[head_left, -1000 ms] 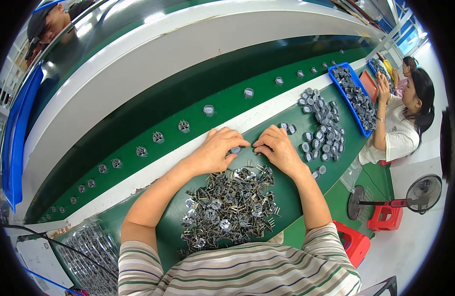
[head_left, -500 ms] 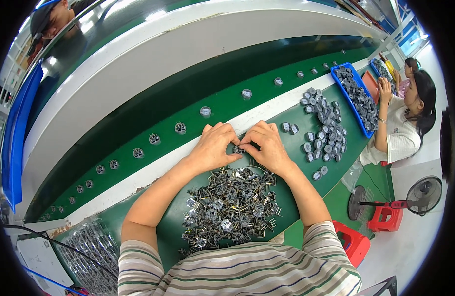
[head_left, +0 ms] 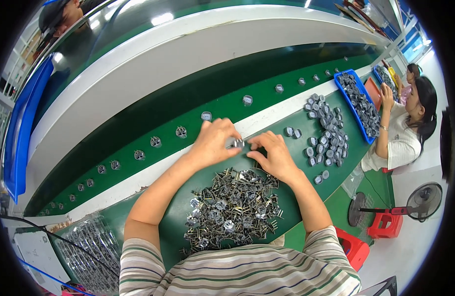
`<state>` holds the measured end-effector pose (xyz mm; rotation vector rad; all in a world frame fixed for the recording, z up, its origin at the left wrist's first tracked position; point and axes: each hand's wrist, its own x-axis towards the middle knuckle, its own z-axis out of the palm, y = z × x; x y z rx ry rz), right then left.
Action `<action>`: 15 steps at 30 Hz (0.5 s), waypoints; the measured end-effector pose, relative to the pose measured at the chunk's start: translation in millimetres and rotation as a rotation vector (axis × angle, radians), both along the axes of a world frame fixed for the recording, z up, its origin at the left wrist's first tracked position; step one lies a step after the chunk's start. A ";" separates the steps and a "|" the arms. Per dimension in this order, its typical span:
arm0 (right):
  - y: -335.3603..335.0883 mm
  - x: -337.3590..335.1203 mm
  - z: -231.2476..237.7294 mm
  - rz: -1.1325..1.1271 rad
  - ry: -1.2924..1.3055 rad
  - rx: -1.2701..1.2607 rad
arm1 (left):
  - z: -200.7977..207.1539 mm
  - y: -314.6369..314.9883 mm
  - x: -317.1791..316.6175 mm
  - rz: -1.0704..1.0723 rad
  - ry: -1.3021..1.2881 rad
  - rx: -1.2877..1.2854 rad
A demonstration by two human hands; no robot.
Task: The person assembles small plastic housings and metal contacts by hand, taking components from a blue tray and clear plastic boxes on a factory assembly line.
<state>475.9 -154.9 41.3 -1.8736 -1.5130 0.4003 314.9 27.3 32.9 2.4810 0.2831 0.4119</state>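
And there, the small grey part (head_left: 239,143) is pinched between thumb and fingers of the left hand (head_left: 213,143), over the green bench (head_left: 175,212). Just beside it, the right hand (head_left: 274,157) is held with thumb and forefinger apart. Closer in, pronged parts (head_left: 232,207) are heaped; rightward, grey caps (head_left: 328,135) are scattered; beyond the white ledge (head_left: 286,107), more pieces are spaced along the green belt (head_left: 226,108).

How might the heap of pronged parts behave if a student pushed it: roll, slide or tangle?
The heap would probably drag in tangled clumps, since its prongs cross at many angles. Single parts likely wouldn't roll far, as prongs jut out. The prongs look straight and metallic, so they are probably stiff rather than floppy.
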 end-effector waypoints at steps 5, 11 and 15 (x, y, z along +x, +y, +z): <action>-22.5 2.9 19.2 0.178 0.008 -0.102 | 24.3 50.5 -15.9 0.439 0.048 0.156; -18.7 3.6 11.8 0.133 -0.084 -0.004 | 1.8 85.7 -38.6 0.587 0.235 0.305; -8.2 8.0 -5.2 -0.051 -0.438 0.316 | 15.4 70.2 -34.3 0.480 0.122 0.287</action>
